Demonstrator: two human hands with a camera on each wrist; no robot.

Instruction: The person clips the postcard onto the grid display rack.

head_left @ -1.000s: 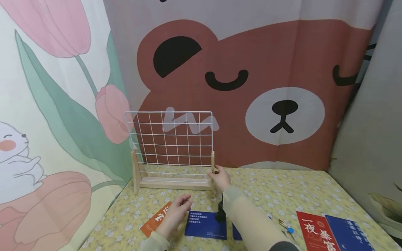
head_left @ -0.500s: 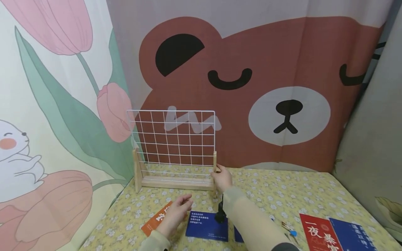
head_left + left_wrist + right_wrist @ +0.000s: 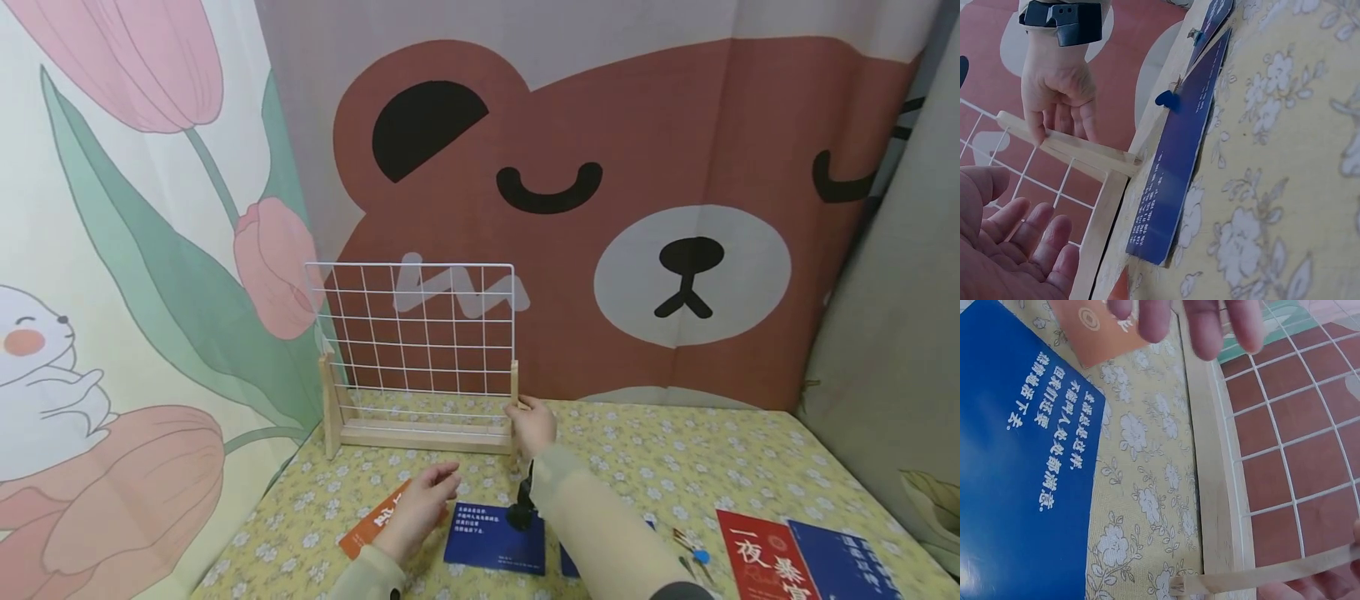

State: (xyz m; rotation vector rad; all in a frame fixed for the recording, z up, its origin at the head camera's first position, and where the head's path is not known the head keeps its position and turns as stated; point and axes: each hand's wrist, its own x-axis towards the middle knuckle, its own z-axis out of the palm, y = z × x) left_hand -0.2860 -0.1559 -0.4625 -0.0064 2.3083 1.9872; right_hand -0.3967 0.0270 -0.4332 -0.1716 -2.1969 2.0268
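A white wire grid rack stands in a wooden base at the back of the table. My right hand grips the rack's right wooden post. In the left wrist view its fingers curl over that post. My left hand hovers, fingers relaxed and holding nothing, over an orange card beside a blue card. In the right wrist view, the left hand's fingertips hang above the orange card, near the grid.
A yellow flowered cloth covers the table. A red book and a blue book lie at the front right, with small clips to their left. Printed curtains close off the back and left.
Both hands stay almost where they were. The head view has shifted slightly, and the left hand's fingers have edged a little to the right.
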